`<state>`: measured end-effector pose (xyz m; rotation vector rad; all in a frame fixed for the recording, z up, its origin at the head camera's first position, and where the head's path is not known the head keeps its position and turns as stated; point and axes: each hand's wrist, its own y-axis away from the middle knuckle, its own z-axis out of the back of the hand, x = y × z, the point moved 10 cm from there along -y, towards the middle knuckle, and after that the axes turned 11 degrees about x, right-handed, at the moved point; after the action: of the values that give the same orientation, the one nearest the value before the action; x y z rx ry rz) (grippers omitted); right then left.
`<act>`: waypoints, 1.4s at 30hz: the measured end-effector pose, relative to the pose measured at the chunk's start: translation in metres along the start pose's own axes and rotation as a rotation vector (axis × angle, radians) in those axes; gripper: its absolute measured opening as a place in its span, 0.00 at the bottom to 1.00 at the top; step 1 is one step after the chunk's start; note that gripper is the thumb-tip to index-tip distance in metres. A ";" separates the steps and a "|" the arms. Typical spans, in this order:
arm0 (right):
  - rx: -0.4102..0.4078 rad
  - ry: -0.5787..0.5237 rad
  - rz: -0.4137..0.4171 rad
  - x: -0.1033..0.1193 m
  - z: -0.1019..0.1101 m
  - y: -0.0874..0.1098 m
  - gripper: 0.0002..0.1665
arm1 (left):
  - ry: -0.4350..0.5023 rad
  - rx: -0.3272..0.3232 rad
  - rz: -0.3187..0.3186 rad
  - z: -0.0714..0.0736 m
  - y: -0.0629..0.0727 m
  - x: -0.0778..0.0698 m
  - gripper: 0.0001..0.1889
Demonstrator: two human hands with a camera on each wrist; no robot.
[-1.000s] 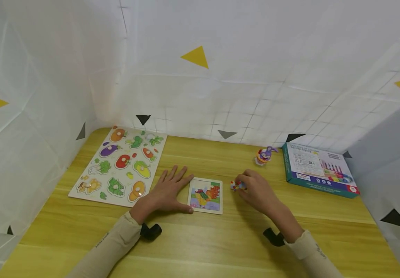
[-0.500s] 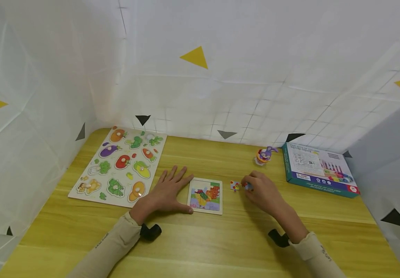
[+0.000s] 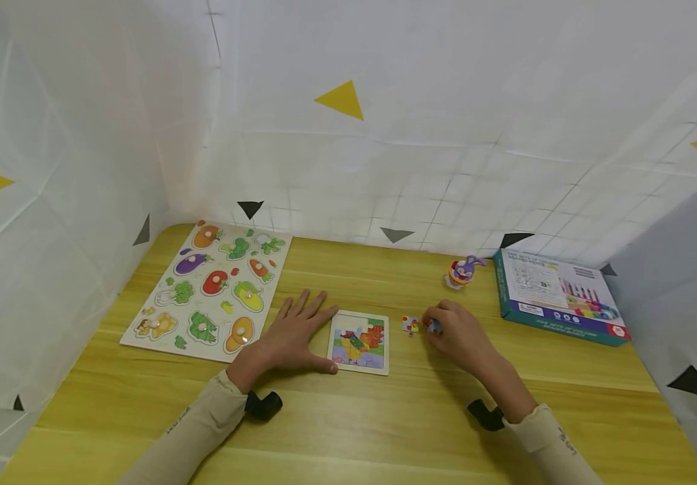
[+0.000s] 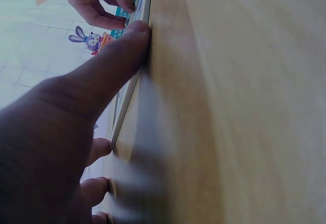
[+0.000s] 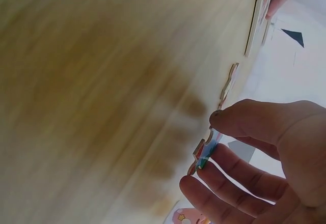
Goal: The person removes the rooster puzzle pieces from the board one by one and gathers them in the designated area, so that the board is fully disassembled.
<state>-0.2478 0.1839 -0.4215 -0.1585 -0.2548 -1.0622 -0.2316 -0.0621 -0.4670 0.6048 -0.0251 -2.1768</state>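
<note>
My left hand (image 3: 290,337) lies with fingers spread at the left side of a small framed jigsaw puzzle (image 3: 357,342) showing a hen; thumb and index fingertip touch its frame. The frame's edge is seen side-on in the left wrist view, under the thumb (image 4: 135,33). To the right of the puzzle, my right hand (image 3: 457,337) pinches a blue, green and red jigsaw piece (image 5: 206,150) between thumb and fingers, tilted close over the table. Just left of those fingertips, a second jigsaw piece (image 3: 410,324), red and yellow, lies on the wood.
A white peg board with vegetable shapes (image 3: 209,286) lies to the left. Behind my right hand stands a purple rabbit toy (image 3: 462,271). A teal and white box (image 3: 560,296) lies at the back right. White sheeting (image 3: 348,175) hangs along the back of the table (image 3: 336,431).
My right hand has shifted slightly right with the blue piece, leaving a gap to the red and yellow piece. The left hand and the puzzle frame have stayed put.
</note>
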 end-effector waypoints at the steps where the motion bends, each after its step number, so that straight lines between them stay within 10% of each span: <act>1: 0.002 0.002 -0.001 -0.001 -0.001 0.000 0.11 | -0.001 -0.002 -0.001 0.000 0.000 0.000 0.58; 42: -0.016 -0.038 0.071 0.033 0.006 -0.005 0.14 | -0.004 -0.006 -0.009 -0.003 -0.001 0.001 0.58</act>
<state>-0.2379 0.1554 -0.4069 -0.2009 -0.2729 -0.9912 -0.2316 -0.0619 -0.4698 0.5984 -0.0179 -2.1862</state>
